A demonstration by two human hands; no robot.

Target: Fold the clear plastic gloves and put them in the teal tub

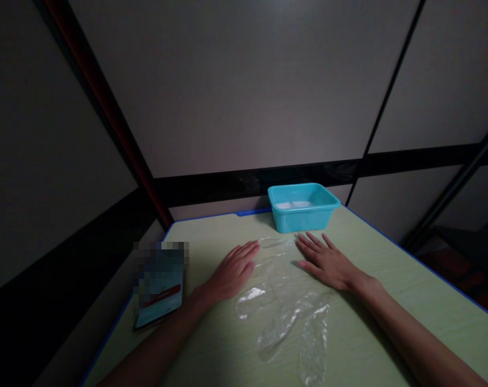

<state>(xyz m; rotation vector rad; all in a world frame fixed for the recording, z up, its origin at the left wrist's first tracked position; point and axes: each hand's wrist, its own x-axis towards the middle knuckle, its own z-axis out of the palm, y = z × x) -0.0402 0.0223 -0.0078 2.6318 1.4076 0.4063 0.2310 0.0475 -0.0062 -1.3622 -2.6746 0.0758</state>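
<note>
My left hand (231,271) lies flat, palm down, on a pale green table (389,279), fingers stretched out and together, holding nothing. My right hand (324,260) also rests flat with its fingers spread. Between and in front of the hands lies a crumpled sheet of clear plastic film (284,312), shiny in places; both hands touch its far edges. A turquoise plastic tub (302,207) stands just beyond the right hand's fingertips, with something white inside.
A phone (159,301) with a lit screen lies near the table's left edge, partly blurred out. The table has a blue rim and stands against grey wall panels with black strips. The room is dim.
</note>
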